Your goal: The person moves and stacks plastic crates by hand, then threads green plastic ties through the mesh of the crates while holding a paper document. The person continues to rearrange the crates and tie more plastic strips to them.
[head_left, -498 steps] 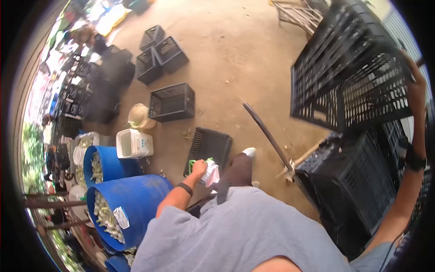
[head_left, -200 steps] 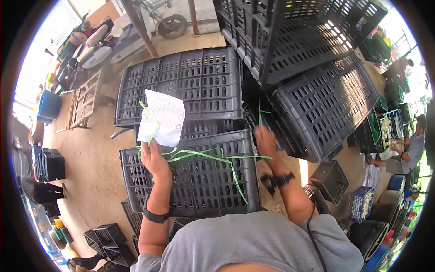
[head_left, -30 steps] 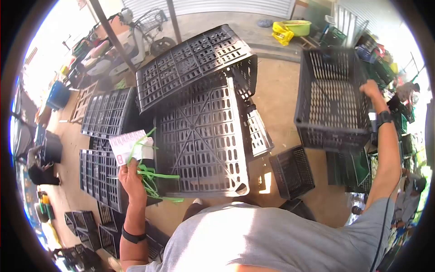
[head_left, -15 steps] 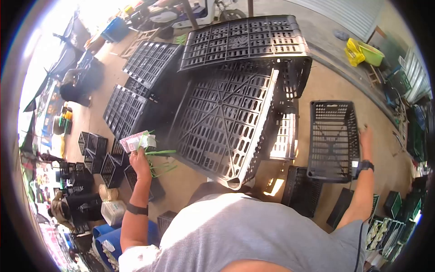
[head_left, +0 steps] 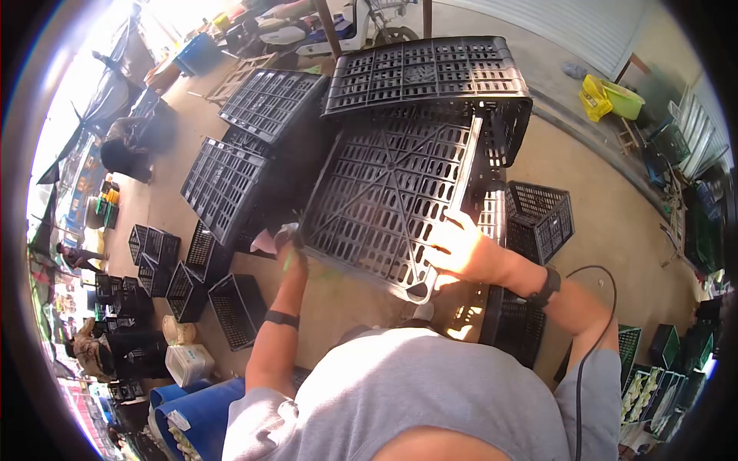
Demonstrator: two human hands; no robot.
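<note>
Two hands: the left hand (head_left: 290, 244), blurred, has its fingers closed on a pink-and-white paper sheet (head_left: 269, 240); the right hand (head_left: 463, 250) has half-curled fingers on the crate's edge, their firmness of grip unclear.
Large black slotted plastic crate (head_left: 392, 200): centre of frame, tilted, base facing the viewer.
Crate, handling: probably light for its bulk, stiff, awkward rather than fragile.
Crate, hold: opposite side edges near the lower corners; the slots would admit fingertips.
Paper: soft, easily creased against plastic.
Upper edge: close beneath a second black slotted crate (head_left: 427, 73), contact uncertain.
Left side: black crates with ribbed bases (head_left: 223, 184) nearby, narrow room.
Room: bare brown floor (head_left: 630, 215), right of frame, beyond an open black crate (head_left: 542, 215).
</note>
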